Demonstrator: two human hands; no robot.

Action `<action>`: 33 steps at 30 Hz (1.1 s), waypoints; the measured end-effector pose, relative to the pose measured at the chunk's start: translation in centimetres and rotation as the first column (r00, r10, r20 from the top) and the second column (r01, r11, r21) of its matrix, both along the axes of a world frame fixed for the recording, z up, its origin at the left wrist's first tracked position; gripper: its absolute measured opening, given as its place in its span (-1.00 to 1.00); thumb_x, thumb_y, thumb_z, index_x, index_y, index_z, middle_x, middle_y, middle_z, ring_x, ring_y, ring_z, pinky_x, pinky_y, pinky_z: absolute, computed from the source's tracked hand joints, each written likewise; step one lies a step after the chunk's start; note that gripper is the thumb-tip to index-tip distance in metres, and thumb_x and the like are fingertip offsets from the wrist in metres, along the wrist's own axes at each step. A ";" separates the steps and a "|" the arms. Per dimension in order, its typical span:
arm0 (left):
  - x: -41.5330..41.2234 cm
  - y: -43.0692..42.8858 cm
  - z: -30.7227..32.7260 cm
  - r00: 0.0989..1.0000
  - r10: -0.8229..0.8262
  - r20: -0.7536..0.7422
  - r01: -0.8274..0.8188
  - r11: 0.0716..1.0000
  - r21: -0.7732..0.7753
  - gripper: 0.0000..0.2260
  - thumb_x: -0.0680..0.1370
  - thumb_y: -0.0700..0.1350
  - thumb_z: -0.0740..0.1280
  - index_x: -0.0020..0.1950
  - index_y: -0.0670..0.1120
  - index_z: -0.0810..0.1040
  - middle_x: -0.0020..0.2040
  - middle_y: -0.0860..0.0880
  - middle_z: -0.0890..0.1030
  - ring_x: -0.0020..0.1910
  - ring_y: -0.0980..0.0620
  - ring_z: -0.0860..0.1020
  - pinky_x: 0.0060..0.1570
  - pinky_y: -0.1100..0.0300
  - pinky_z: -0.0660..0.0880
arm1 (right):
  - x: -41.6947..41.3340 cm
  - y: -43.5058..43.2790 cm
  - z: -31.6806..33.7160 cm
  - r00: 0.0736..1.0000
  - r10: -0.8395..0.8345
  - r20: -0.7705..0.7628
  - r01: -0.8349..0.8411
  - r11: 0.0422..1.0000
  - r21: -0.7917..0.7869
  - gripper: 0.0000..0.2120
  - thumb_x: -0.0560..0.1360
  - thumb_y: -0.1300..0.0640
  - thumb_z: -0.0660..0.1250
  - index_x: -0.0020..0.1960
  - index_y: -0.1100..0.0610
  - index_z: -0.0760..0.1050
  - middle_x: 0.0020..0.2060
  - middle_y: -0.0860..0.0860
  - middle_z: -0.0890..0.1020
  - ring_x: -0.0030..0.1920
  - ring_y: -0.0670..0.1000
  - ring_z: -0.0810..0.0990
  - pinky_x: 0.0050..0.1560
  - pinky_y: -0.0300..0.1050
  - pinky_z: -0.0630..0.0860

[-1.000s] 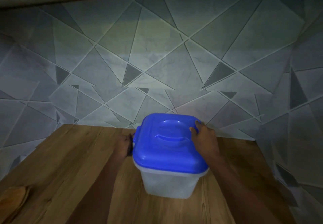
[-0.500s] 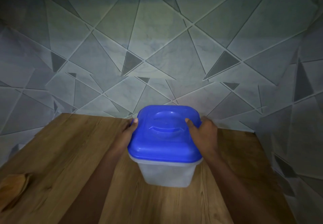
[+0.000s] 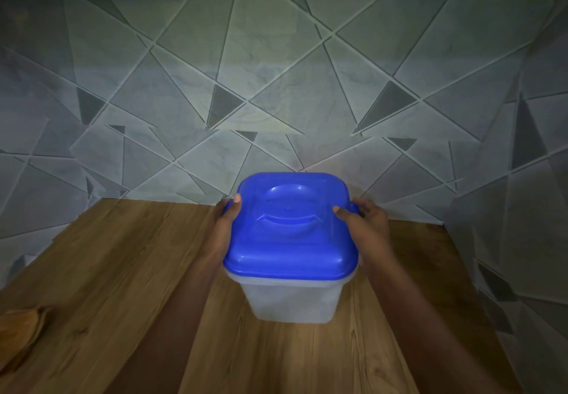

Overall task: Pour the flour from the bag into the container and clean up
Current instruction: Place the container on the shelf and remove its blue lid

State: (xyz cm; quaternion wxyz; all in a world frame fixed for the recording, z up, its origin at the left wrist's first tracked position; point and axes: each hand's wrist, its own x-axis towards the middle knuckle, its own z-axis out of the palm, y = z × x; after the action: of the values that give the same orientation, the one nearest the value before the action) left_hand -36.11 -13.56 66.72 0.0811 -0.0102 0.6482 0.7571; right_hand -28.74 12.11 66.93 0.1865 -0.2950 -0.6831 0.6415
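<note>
The single head view looks forward and down from close above the wooden table (image 3: 107, 270), facing the patterned wall (image 3: 276, 71) (wide-angle, edges bowed), container (image 3: 292, 298) centred.

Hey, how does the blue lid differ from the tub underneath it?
The lid is opaque solid blue; the tub is frosted, whitish and translucent. The lid is wider, overhanging the tub's narrower walls. Both are squarish with rounded corners.
</note>
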 end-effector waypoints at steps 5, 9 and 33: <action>-0.3 0.2 2.4 0.996 0.038 -0.076 -0.034 0.998 0.056 -0.56 0.52 0.19 0.41 0.21 -0.12 0.57 0.14 -0.13 0.70 0.13 -0.16 0.68 0.15 -0.15 0.61 | 0.4 0.8 1.8 0.972 -0.110 -0.208 0.062 0.973 -0.224 -0.66 0.42 0.15 0.54 0.16 0.15 0.58 0.06 0.05 0.67 0.07 0.08 0.66 0.14 0.04 0.60; -1.2 1.9 5.4 0.991 0.046 -0.122 -0.029 0.990 0.141 -0.76 0.45 0.03 0.50 0.00 -0.09 0.64 0.00 -0.13 0.70 0.02 -0.16 0.66 0.07 -0.08 0.59 | 1.7 2.9 2.6 0.942 -0.233 -0.242 0.131 0.918 -0.374 -0.91 0.50 0.31 0.42 -0.01 0.26 0.56 -0.17 0.12 0.64 -0.15 0.07 0.62 -0.12 -0.05 0.57; 11.9 23.5 1.0 0.923 -0.181 -0.339 0.081 0.955 -0.287 -0.58 0.47 -0.14 0.50 0.30 -0.07 0.50 0.09 -0.02 0.67 0.03 -0.01 0.66 0.11 0.03 0.60 | 13.8 12.1 -4.8 0.726 -0.674 -0.141 0.330 0.520 -0.787 -0.72 0.51 0.36 0.36 0.22 0.26 0.51 -0.04 0.13 0.62 -0.15 -0.03 0.59 -0.46 -0.25 0.54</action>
State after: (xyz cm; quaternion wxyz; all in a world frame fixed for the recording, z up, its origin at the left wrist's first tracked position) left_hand -24.20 9.90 67.68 0.0093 0.1621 0.7473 0.6444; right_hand -14.91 24.16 62.12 0.3841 -0.3831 -0.1977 0.8164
